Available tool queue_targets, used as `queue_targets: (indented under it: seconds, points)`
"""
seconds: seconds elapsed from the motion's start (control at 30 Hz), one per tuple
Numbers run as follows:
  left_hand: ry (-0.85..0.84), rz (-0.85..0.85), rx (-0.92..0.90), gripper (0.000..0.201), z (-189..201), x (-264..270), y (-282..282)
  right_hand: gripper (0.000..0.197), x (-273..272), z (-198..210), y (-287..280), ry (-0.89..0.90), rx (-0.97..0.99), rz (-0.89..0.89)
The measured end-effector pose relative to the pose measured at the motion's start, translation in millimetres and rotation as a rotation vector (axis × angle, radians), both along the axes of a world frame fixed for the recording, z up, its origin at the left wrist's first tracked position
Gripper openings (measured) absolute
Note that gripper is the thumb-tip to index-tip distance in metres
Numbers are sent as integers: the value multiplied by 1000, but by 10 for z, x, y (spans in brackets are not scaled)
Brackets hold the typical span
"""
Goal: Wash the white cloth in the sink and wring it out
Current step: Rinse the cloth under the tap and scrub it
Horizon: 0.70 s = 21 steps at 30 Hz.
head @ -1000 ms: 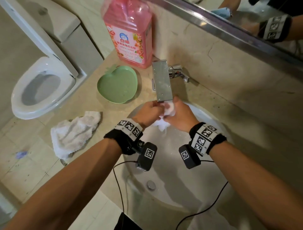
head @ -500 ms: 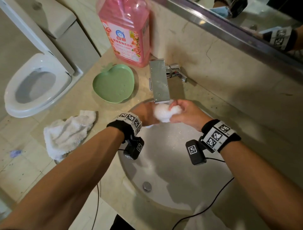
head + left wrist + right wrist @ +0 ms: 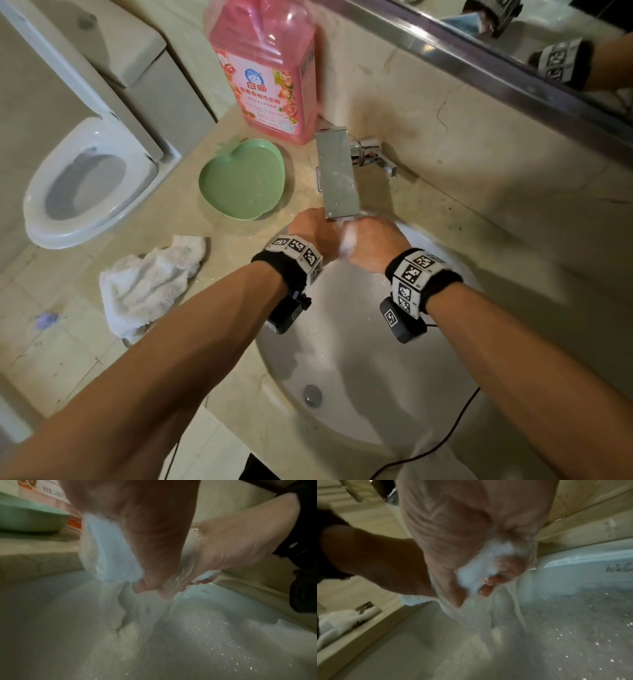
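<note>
Both hands meet under the chrome faucet point(image 3: 337, 173), over the back of the white sink point(image 3: 349, 370). Between them is the wet white cloth point(image 3: 349, 240), mostly hidden in the head view. My left hand point(image 3: 313, 233) grips one end of the white cloth point(image 3: 109, 555), which sticks out of the fist. My right hand point(image 3: 371, 241) curls its fingers point(image 3: 488, 586) round the other part of the white cloth point(image 3: 481, 566). Water runs off the hands and cloth into the basin.
A second white towel point(image 3: 150, 284) lies crumpled on the counter left of the sink. A green apple-shaped dish point(image 3: 243, 181) and a pink detergent bottle point(image 3: 267, 75) stand behind it. A toilet point(image 3: 85, 185) is at far left, a mirror point(image 3: 513, 44) above the wall. The drain point(image 3: 312, 394) is near me.
The hands have pressed closer together round the cloth under the faucet, so less of the cloth shows than half a second ago. The camera view has shifted slightly.
</note>
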State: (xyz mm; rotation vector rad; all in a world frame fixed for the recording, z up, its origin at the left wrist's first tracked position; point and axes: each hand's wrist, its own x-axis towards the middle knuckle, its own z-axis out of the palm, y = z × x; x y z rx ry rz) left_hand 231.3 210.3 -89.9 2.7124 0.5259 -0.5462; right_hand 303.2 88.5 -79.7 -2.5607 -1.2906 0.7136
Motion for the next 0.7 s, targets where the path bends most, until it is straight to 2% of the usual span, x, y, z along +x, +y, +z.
queue_targets:
  seconds: [0.13,0.23,0.27,0.37,0.47,0.53,0.63,0.7]
  points:
    - [27,-52,58,27,30,21,-87,22,-24,-46,-27,-109,-38,67]
    - [56,-138,158,33,22,-18,-106,30,-47,-72,-83,-24,-18,0]
    - [63,-140,132,34,2,-10,-91,33,-44,-82,-96,19,-12,-35]
    - [70,-55,-87,44,46,29,21,49,7,-98,-126,235,46,-191]
    - [25,34,-290,66,108,-52,163,69,27,-67,-169,517,60,-317]
    - [-17,103,-468,70,146,-163,251,65,8,-60,-200,576,93,-307]
    - [-33,182,-621,62,202,-308,376,53,9,-7,-239,577,155,-272]
    - [-109,292,-733,53,238,-381,419,49,17,22,-256,626,184,-280]
